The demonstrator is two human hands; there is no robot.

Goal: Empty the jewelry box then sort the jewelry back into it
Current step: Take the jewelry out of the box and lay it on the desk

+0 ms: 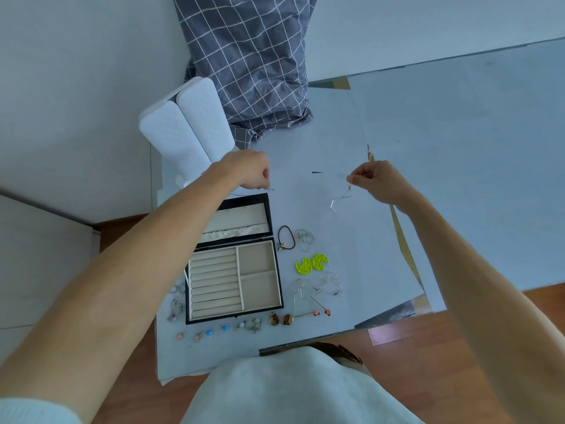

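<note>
The big white table (397, 123) held everything, with a checked grey cloth (247, 62) hanging at its far side and a white quilted case (183, 130) standing next to it. The jewelry box (234, 280) sat open near the front edge, and its soft trays looked empty, so the emptying part seemed done. Around the box lay the jewelry: two bright yellow earrings (312, 264) on its right, a dark hair tie with a gold star (286, 238) beyond them, thin wire hoops (305, 238) beside that, and small blue and pink studs (209, 332) along the front. The left hand (250, 171) was curled over the far edge of the lid and pinched something thin and silver. The right hand (377, 182) was well apart from it, with fingers pressed together on a fine silver chain (341, 200) that hung down toward the table. It was too thin to tell if both hands held the same chain. To do this step well, the hands probably needed to keep the chain pulled straight so it would not knot. Then it could be laid down gently in the long lid pocket (241, 217) or a square tray. Small pinches and slow moves would have helped, because such a chain tangles easily.
</note>
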